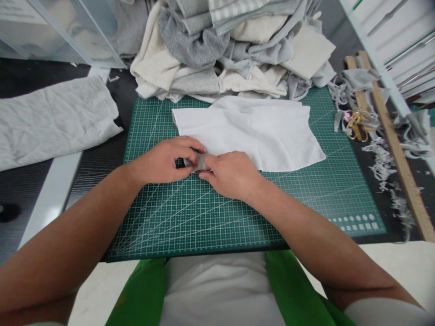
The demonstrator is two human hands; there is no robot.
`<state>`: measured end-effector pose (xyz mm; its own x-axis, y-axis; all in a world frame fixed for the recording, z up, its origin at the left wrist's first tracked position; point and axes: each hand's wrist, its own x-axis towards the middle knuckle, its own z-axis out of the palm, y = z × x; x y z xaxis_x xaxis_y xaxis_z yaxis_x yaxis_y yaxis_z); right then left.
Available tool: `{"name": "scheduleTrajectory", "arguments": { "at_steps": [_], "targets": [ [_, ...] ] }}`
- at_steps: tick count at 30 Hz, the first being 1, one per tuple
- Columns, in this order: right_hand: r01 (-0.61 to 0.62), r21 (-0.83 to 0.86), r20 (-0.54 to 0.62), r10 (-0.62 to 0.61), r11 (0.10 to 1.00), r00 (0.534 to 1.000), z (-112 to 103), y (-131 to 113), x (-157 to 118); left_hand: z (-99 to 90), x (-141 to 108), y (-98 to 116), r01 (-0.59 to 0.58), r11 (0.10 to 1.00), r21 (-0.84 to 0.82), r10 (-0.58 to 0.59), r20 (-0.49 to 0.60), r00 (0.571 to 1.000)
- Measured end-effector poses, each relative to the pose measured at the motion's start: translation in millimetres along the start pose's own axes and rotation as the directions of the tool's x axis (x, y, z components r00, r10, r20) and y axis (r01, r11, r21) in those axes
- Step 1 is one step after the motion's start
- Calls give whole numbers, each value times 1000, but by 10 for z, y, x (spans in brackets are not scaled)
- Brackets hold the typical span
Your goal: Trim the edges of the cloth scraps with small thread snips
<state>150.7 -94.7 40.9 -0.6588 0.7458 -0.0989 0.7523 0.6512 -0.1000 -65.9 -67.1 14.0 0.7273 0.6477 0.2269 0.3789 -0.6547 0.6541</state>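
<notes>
A white cloth (261, 133), folded over itself with a wavy right edge, lies on the green cutting mat (204, 222). At its lower left corner sits a small grey piece of fabric (200, 163), between my two hands. My left hand (166, 159) curls its fingers and thumb closed on the left side of this piece. From the right, my right hand (234, 174) pinches the same piece between thumb and forefinger. A thin dark sliver shows under the right fingertips, too small to make out. My fingers hide part of the grey piece.
Behind the mat rises a heap of grey and cream cloths (220, 54). A grey cloth (50, 120) lies at left below clear plastic bins (68, 31). Gold-handled scissors (356, 127), a long wooden ruler (397, 149) and fabric scraps (382, 163) lie at right.
</notes>
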Motion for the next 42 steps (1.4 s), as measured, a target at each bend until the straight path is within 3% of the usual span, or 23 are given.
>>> {"name": "scheduleTrajectory", "arguments": {
  "at_steps": [19, 42],
  "targets": [
    [-41, 67, 13, 40, 997, 999, -3, 21, -22, 5, 2, 7, -3, 1000, -3, 3, -13, 1000],
    [-22, 3, 42, 22, 1000, 999, -37, -65, 7, -6, 4, 9, 10, 1000, 12, -11, 22, 1000]
  ]
}}
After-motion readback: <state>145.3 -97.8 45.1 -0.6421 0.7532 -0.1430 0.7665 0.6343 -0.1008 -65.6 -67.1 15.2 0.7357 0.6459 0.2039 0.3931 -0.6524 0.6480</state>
